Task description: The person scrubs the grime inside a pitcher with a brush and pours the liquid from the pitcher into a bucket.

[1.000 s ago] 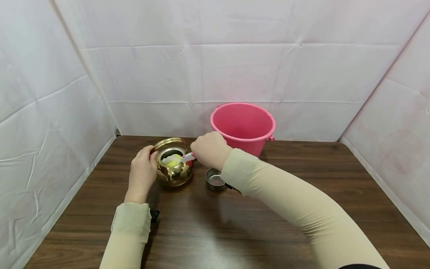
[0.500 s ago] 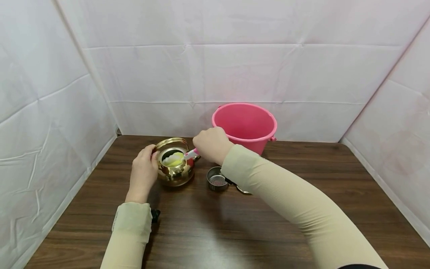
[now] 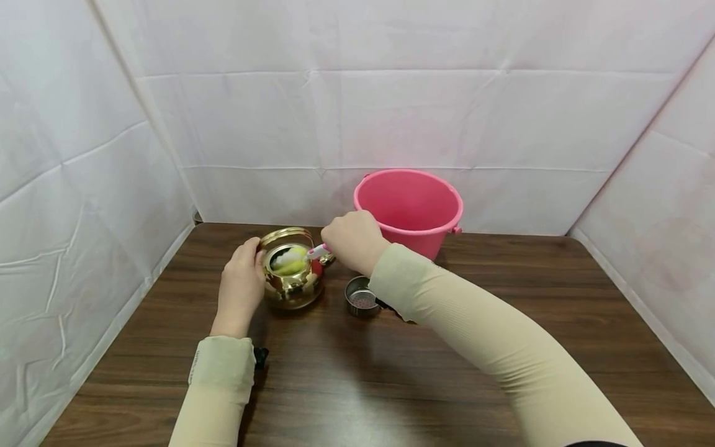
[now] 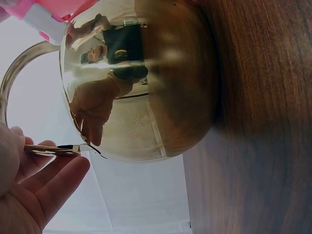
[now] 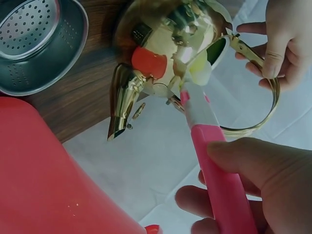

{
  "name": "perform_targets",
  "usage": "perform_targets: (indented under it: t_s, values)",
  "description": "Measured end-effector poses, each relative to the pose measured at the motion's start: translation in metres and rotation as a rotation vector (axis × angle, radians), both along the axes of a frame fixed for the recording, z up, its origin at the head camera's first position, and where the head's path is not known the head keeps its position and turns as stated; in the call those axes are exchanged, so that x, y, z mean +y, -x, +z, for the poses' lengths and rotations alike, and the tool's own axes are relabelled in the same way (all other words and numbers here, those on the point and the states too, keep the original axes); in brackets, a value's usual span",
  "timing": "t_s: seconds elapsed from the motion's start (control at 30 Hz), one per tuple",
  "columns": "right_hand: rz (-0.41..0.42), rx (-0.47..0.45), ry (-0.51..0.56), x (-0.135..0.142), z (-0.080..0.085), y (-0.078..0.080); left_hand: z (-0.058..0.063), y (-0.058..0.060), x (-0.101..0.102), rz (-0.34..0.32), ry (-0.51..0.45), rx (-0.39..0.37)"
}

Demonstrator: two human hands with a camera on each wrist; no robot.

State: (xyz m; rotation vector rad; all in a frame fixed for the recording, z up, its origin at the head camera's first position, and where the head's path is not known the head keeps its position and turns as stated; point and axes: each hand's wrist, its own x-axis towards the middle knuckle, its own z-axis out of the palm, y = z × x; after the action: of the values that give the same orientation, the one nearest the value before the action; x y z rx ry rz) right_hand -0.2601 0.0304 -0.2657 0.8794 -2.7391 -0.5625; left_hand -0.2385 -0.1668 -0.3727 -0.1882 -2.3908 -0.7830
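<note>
Two hands occupied. Left hand: grip clamped on the handle of the gold kettle, which stands far left on the worktop. Right hand: grip clamped round the pink-and-white brush; yellow-white head inside the kettle mouth. Perforated metal cup right of kettle, nearer than the pink bucket.

In the head view, the left forearm, in a pale sleeve, enters at 7 o'clock and points just past 12; the left hand pinches between thumb and fingers. The right arm comes in from 4 o'clock, reaching toward 10, and the right hand grips, fingers curled, its back turned upward.
</note>
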Motion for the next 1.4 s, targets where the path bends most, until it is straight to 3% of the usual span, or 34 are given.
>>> perform_targets:
  t_s: [0.3,0.67,1.4]
  values:
    - [0.026,0.058,-0.005,0.001,-0.008,-0.001,0.001,-0.001,0.002,0.0,0.0,0.036]
    - [0.019,0.063,-0.015,-0.004,-0.014,-0.003,0.002,-0.001,0.004,-0.004,0.017,0.054]
    - [0.152,0.127,-0.025,-0.008,-0.018,-0.019,0.001,0.0,0.003,0.005,0.015,0.057]
